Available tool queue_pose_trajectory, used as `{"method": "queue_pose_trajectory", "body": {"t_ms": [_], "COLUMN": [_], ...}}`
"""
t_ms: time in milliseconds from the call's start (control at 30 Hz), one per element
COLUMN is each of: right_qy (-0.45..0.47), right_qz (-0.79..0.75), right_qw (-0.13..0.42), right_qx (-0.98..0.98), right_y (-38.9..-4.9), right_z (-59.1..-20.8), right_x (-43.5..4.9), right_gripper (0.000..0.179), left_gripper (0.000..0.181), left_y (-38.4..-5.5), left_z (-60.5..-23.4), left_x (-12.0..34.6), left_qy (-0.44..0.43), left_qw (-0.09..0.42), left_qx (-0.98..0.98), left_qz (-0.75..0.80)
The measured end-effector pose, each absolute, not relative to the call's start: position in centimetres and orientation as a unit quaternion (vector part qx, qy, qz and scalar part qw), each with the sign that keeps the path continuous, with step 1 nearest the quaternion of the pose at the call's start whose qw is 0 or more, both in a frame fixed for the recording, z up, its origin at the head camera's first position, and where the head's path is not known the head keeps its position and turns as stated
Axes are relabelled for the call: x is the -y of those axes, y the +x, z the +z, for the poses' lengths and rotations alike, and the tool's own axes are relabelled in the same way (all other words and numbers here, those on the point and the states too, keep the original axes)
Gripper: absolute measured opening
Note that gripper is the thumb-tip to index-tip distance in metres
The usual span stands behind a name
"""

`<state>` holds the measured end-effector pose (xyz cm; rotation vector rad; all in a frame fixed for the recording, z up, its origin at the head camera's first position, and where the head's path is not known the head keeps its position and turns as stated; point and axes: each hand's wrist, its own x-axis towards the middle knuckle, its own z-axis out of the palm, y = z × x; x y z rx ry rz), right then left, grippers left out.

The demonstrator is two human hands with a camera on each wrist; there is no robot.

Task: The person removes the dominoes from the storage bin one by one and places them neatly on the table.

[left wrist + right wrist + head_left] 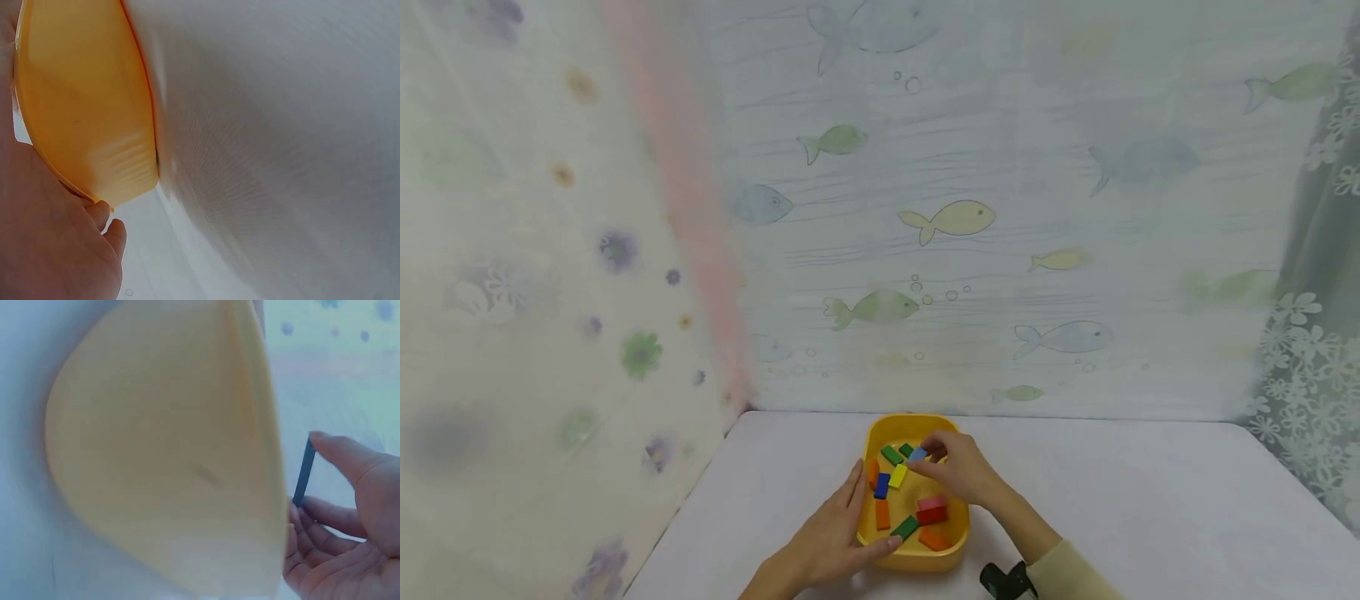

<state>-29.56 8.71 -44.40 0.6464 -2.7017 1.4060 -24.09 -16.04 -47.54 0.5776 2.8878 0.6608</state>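
A yellow plastic tub (pixel 917 562) holds several flat, colourful rectangular blocks. My right hand (pixel 962 471) is over its far right side, pinching a light blue block (pixel 917 454) between thumb and fingers. Seen edge-on in the right wrist view, that block (pixel 304 472) is thin and dark, above the rim. Against the tub's left side rests my left hand (pixel 831 533), fingers straight along the wall and thumb across the near left rim. In the left wrist view this hand (pixel 56 231) lies along the tub's rim (pixel 47 156).
Inside the tub lie green (pixel 891 455), yellow (pixel 898 476), dark blue (pixel 882 485), orange (pixel 882 514) and red blocks (pixel 932 515). A black object (pixel 1003 581) is by the right sleeve. The white tabletop (pixel 1112 500) meets a fish-patterned curtain (pixel 955 333) behind.
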Motion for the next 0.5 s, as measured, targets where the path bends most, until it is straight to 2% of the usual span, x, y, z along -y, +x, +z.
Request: {"method": "queue_pose_trajectory", "body": {"t_ms": [500], "right_qy": [0.242], "right_qz": [0.417], "right_qw": [0.066], "right_qx": [0.874], "right_y": [-29.7], "right_z": [-43.6], "right_x": [-14.6], "right_gripper": [0.033], "left_gripper": [0.115], "left_y": [-23.9], "left_z": [-47.4], "left_x": [15.6], "left_qy": [0.164], "left_qw": [0.079], "left_qx": [-0.960], "left_qz": [0.214]}}
